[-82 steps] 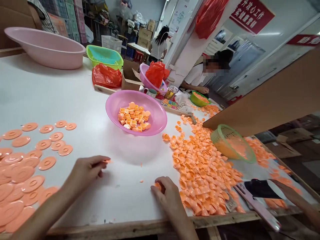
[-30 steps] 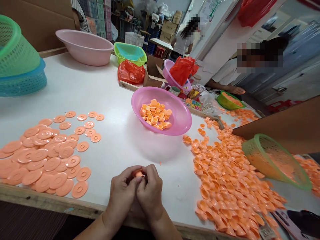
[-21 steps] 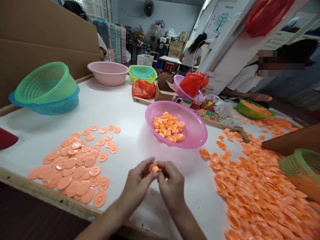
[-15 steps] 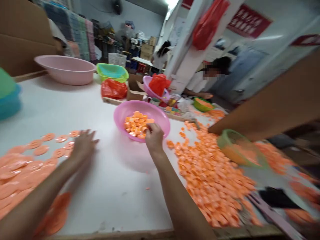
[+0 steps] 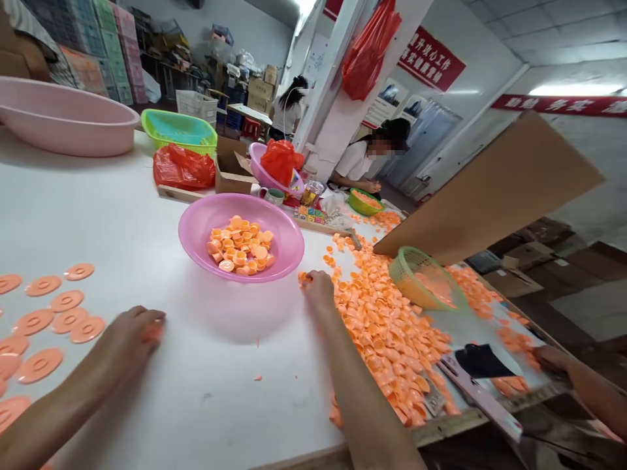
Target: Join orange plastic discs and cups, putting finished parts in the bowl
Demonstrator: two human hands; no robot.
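On the left, my left hand [image 5: 130,336] is low over the white table with its fingers curled around an orange plastic piece [image 5: 155,330], mostly hidden by them. Flat round orange discs [image 5: 37,364] with raised ring centres lie beside that hand. My right hand [image 5: 321,291] pinches a small orange cap [image 5: 304,279] just right of the pink bowl [image 5: 196,245]. Several orange caps [image 5: 238,245] are piled inside the bowl. A large heap of similar orange caps [image 5: 386,326] spreads along the right side of my right forearm.
A green basket [image 5: 406,277] leans on the heap near a cardboard sheet [image 5: 490,189]. At the right edge another person's hand [image 5: 551,358] touches orange pieces, near a black cloth [image 5: 484,360]. A big pink basin [image 5: 63,124] and a red bag [image 5: 183,168] stand at the back.
My right hand has moved out of the pink bowl to its right side, by the heap. My left hand has come nearer and its fingers have curled. The view has shifted right.
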